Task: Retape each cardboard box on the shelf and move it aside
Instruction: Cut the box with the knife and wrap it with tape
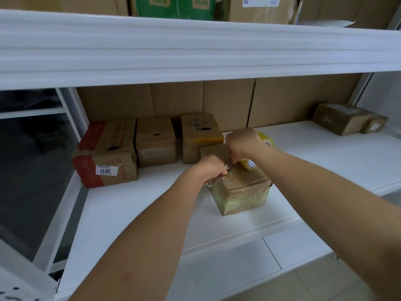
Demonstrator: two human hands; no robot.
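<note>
The cardboard box (240, 187) sits on the white shelf (138, 205) directly under our hands, its top flaps crossed by glossy tape and its near side wrapped in yellowish film. We judge it light and fairly stiff, though the creased flaps suggest the top would give under pressure; the taped faces look slick, so we would take hold of it low on two opposite side walls, where bare cardboard shows, rather than by the top.

Our left hand (209, 168) is curled around a small metal tool (211, 184), seemingly a cutter, at the box's near-left top edge. Our right hand (242, 145) grips the tape roll (249, 165) resting on the box top, fingers closed around it; the tape between the hands is too thin to trace clearly.

Just beyond our right hand lies a second yellow tape roll (265, 139). Beyond and left of our left hand stand three torn boxes (156, 142), apparently awaiting tape. Well off past our right hand, two sealed boxes (347, 118) rest together.
</note>
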